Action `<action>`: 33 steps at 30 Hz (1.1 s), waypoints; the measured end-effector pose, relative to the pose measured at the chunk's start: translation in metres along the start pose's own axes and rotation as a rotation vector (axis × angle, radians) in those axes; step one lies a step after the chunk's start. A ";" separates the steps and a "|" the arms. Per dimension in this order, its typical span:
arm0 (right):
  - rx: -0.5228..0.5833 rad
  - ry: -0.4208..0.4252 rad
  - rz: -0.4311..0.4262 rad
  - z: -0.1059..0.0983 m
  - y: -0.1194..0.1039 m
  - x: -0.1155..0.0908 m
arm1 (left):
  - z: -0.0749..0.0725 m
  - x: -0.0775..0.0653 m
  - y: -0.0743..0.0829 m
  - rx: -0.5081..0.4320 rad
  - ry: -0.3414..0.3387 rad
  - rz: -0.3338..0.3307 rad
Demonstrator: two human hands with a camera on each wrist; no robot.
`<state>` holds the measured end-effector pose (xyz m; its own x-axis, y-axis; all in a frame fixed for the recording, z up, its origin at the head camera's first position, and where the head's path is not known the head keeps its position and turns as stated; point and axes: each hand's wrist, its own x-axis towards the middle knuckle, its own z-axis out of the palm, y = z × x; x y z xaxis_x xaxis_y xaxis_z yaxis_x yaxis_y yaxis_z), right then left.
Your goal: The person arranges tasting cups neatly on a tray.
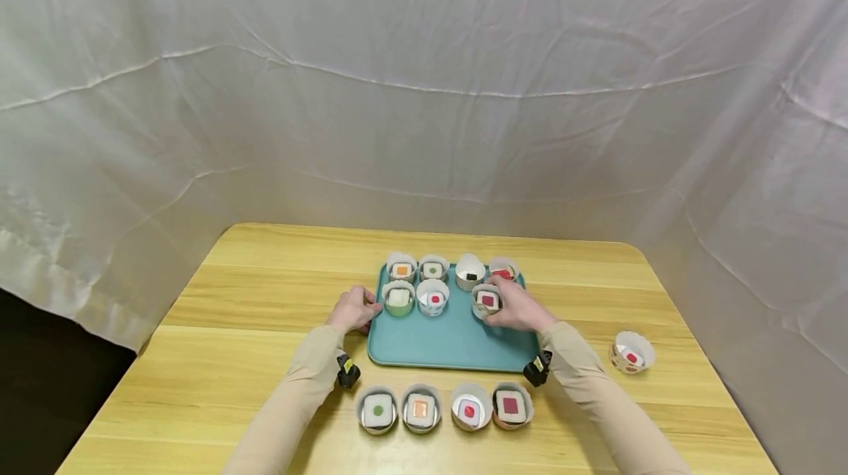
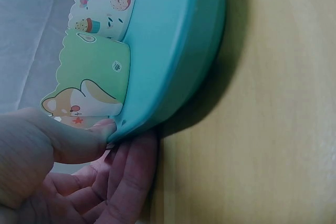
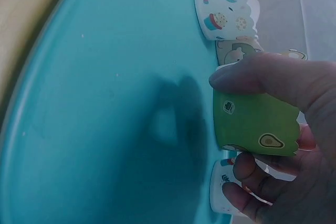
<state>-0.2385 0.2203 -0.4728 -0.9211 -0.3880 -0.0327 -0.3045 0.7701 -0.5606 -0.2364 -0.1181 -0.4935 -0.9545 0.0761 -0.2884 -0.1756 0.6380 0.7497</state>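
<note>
- Right hand (image 1: pixel 520 307) clamped on a green avocado-print baking cup (image 3: pixel 254 121), thumb one side, fingers the other; side grip probably spares the maroon-centred sushi-like piece (image 1: pixel 487 300) inside
- I see that cup at the right half of the teal tray (image 1: pixel 424 346), just in front of the black-topped piece's cup (image 1: pixel 470 280); can't tell if its base touches
- Left hand (image 1: pixel 355 308) pinches the tray's left rim, thumb above, fingers beneath; I read that as steadying it
- Tray's left half: four cups, two by two, including the plain white piece's green cup (image 1: pixel 398 309); close packing likely saves room
- Four upright cups on the wood table (image 1: pixel 265 313) near the tray's front edge, green-dot cup (image 1: pixel 378 410) leftmost, probably lined up for easy reach
- Lone brown-print cup (image 1: pixel 631 353) well apart, right of the tray
</note>
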 end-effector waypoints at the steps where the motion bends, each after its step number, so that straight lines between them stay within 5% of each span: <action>1: -0.002 0.000 -0.004 0.001 -0.001 0.001 | 0.000 0.000 0.000 0.002 0.000 0.000; 33: -0.080 -0.061 0.039 0.012 -0.015 0.014 | 0.000 0.001 0.000 -0.005 0.000 0.004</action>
<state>-0.2441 0.1970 -0.4750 -0.9167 -0.3855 -0.1049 -0.2896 0.8221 -0.4902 -0.2371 -0.1180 -0.4937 -0.9553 0.0789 -0.2851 -0.1727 0.6338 0.7540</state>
